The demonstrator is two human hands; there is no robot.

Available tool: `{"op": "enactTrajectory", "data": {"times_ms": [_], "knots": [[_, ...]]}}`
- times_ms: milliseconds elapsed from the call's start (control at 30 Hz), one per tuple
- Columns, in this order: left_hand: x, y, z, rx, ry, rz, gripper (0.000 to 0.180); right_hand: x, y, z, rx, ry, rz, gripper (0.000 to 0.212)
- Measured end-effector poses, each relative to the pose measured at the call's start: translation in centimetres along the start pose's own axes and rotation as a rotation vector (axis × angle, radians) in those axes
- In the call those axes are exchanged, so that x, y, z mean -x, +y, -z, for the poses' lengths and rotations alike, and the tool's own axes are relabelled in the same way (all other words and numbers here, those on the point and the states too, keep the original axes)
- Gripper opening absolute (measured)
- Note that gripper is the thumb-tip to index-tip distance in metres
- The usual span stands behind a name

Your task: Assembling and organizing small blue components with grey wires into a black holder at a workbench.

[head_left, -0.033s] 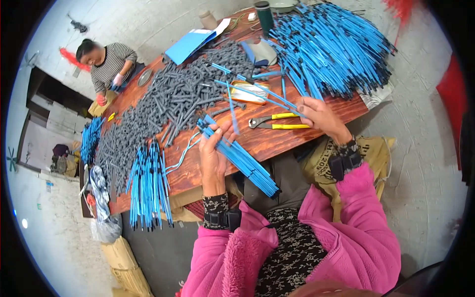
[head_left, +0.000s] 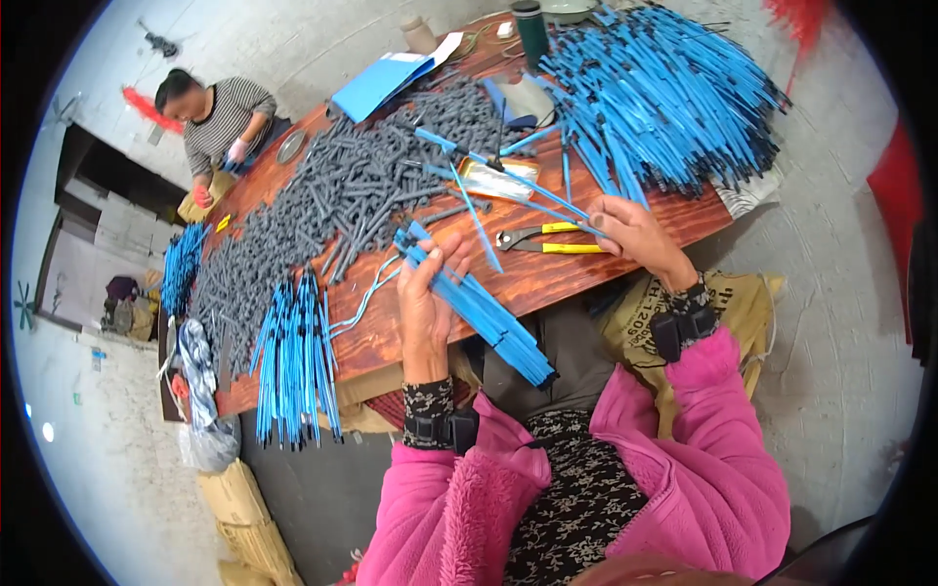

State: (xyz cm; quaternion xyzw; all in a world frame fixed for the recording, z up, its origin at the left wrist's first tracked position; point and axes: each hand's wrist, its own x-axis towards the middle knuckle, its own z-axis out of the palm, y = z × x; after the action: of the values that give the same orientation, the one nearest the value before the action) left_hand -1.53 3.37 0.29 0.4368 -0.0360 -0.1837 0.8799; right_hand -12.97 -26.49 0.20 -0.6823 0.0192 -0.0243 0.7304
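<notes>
My left hand (head_left: 422,303) is closed round a bundle of thin blue rods (head_left: 500,332) with dark ends, slanting down over the table's near edge. My right hand (head_left: 630,234) pinches a few long blue rods (head_left: 552,200), some with black fittings, whose far ends reach over a small tray (head_left: 503,166) of pale slender pieces. Another thin blue strip (head_left: 479,223) slants between the hands; whether it is held cannot be made out. Just left of my right fingers lie yellow-handled pincers (head_left: 557,247).
Dark grey ribbed pieces (head_left: 366,161) cover the table's middle. A large heap of blue rods (head_left: 664,107) lies far right; another batch (head_left: 293,361) overhangs the near left edge. A blue folder (head_left: 376,88) and a dark green bottle (head_left: 530,34) stand behind. Another person (head_left: 225,117) works far left.
The slanting blue strip between my hands has swung its lower end to the right. The rods in my right hand have shifted slightly; both hands keep their grip.
</notes>
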Motion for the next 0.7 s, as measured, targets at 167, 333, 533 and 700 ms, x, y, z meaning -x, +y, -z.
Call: {"op": "enactTrajectory", "data": {"times_ms": [167, 333, 533, 700], "knots": [[-0.5, 0.2, 0.2, 0.089, -0.020, -0.026, 0.018, 1.9, 1.3, -0.8, 0.257, -0.028, 0.072, 0.015], [-0.8, 0.4, -0.4, 0.052, -0.108, -0.082, 0.027, 2.1, 0.1, -3.0, 0.426, 0.087, 0.124, 0.015], [-0.4, 0.3, -0.5, 0.028, -0.096, -0.056, 0.020, 2.6, 1.1, -5.9, 0.526, 0.201, 0.258, 0.012], [-0.4, 0.1, -0.2, 0.062, -0.065, -0.034, 0.021, 3.7, 1.9, -8.3, 0.516, 0.296, 0.311, 0.009]]}}
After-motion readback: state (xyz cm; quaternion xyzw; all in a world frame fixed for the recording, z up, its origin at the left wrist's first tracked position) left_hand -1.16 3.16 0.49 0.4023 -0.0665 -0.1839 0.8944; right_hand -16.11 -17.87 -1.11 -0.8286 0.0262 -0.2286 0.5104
